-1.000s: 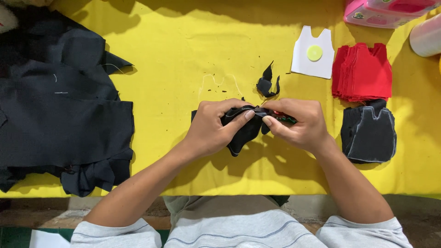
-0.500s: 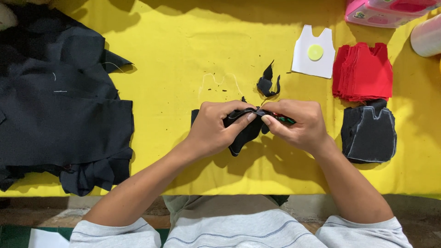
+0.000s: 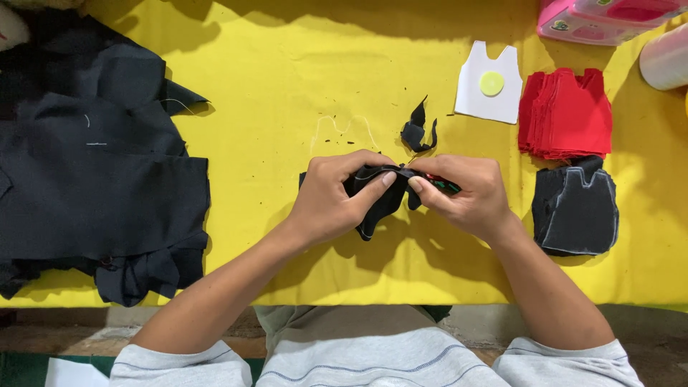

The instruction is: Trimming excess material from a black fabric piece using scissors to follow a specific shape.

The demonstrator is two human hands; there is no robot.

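Black fabric piece (image 3: 376,204) sits pinched between my two hands over the middle of the yellow desk (image 3: 287,72), bunched up so I can't read its true outline. My left hand (image 3: 337,197) covers its left part, thumb and fingers clamped on the top edge; my right hand (image 3: 462,193) grips the right end, and something with red and green bits pokes out under those fingers, too hidden to identify. Long axis of the piece runs roughly left-right along the pinched edge, with a loose flap hanging down toward me, light stitching line visible on its edge. Just beyond the hands lies a small black scrap (image 3: 418,130), curled. Farther right: white cut-out template (image 3: 489,104) with a yellow disc (image 3: 491,83) on it, a stack of red pieces (image 3: 566,115), and a stack of black cut pieces (image 3: 575,208) near the right hand. Big pile of black cloth (image 3: 93,179) at left, cut off by the frame. Pink box (image 3: 595,18) and a pale roll (image 3: 666,57) at top right, both cropped.
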